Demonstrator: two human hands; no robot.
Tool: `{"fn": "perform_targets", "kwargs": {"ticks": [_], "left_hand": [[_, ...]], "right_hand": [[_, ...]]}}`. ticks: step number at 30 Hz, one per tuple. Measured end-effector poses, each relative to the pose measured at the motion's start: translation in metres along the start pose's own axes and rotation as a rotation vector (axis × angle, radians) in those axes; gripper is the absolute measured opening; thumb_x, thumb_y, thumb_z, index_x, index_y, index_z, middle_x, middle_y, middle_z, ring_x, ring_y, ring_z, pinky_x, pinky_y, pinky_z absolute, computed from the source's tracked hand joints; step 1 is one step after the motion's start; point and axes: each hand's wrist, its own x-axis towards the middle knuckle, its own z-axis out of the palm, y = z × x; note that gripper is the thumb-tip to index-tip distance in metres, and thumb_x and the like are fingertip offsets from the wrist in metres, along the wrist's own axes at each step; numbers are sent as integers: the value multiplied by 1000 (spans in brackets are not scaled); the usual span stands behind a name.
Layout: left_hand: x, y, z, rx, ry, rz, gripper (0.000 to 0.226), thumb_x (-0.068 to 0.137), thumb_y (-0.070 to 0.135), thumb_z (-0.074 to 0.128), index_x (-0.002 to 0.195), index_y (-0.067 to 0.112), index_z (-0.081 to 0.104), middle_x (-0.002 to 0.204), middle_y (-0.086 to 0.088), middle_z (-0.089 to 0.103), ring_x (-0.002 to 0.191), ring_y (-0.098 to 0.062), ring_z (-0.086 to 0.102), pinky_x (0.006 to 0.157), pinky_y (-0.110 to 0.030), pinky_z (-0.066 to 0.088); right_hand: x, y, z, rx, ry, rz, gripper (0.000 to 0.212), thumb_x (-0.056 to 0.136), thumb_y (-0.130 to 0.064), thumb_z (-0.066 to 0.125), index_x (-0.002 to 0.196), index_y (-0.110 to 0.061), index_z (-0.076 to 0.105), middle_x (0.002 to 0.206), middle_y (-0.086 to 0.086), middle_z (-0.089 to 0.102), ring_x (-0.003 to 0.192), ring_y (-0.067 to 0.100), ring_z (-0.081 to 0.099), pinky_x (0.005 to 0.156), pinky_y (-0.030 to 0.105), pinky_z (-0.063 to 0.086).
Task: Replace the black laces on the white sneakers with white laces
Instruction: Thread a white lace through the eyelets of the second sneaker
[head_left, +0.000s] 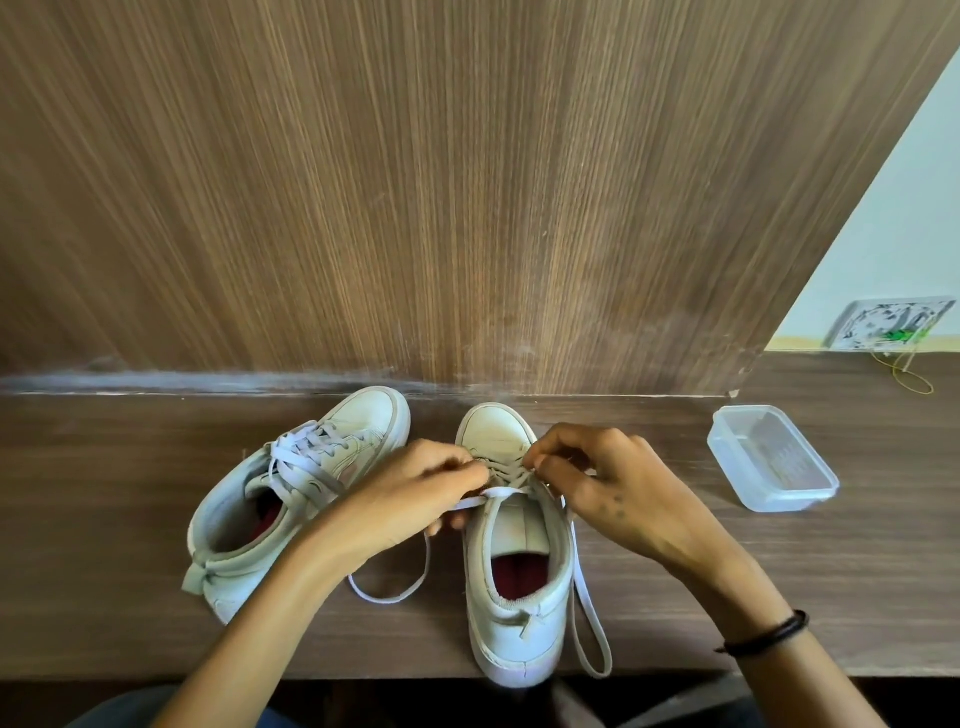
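I see the left hand (410, 499) and right hand (613, 483), fingers (556, 439) curled, pinching the white lace (498, 492) on the right-side sneaker (519, 613).

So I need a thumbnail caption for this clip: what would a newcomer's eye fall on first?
First, the left hand and right hand, which meet at the centre and pinch a flat white lace over the near white sneaker with red lining. Left of it, a second white sneaker lies angled, already laced in white. A clear plastic box sits to the right.
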Motion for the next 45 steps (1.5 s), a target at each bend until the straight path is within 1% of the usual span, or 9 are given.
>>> {"fn": "perform_targets", "kwargs": {"ticks": [4,10,14,18,24,29,34,42,45], "left_hand": [[6,3,8,36,175,145,3,92,31,65,92,29,68,66,7,58,59,-5,47,66,-30,39],[11,10,12,78,77,94,39,64,57,51,84,30,71,60,18,54,61,-6,48,66,-31,39],[11,11,6,26,42,70,34,72,47,54,89,25,73,65,9,53,61,-7,45,65,-31,37],[8,10,-2,10,-5,106,40,70,54,55,93,29,76,82,-14,66,73,-11,54,72,-34,42],[7,9,-5,48,-29,100,45,75,52,52,93,16,73,89,-19,63,76,-12,52,72,-34,43],[6,13,-1,100,-9,108,28,93,25,55,86,-2,58,69,1,39,66,-8,35,65,-33,29],[8,15,4,109,17,91,32,86,33,50,70,7,47,66,3,34,65,-9,33,69,-35,29],[10,-1,-9,16,88,22,30,100,47,55,87,27,72,83,6,73,84,-10,66,91,-42,51],[-4,-5,-12,-6,-12,-32,47,100,59,48,99,22,77,96,9,77,97,-8,70,99,-27,46]], "right_hand": [[0,-3,1,9,-20,32,19,99,-21,59,100,-29,76,83,-18,71,80,-4,62,71,8,44],[-6,-5,-1,82,-96,38,21,95,-49,60,109,-36,68,103,-16,71,93,2,66,82,21,53],[-8,-7,-4,77,-96,30,23,91,-49,65,109,-34,68,101,-15,72,92,3,67,83,27,56],[-9,-3,-12,100,-83,16,16,93,-40,67,107,-31,71,92,-17,72,88,0,67,75,16,52],[-9,1,-16,132,-117,12,11,96,-33,65,101,-27,72,91,-15,74,82,9,70,79,25,55],[-9,1,-14,125,-109,1,11,96,-34,65,98,-28,73,88,-11,74,81,7,69,77,22,55],[-9,0,-9,142,-116,22,13,95,-40,65,96,-30,73,91,-8,75,82,10,69,82,32,57],[-7,4,-11,245,-146,73,47,98,-63,52,94,-21,73,95,6,74,97,22,71,96,51,56],[-9,6,-11,259,-149,80,48,99,-63,49,96,-21,74,94,4,75,98,25,71,101,52,53]]}}
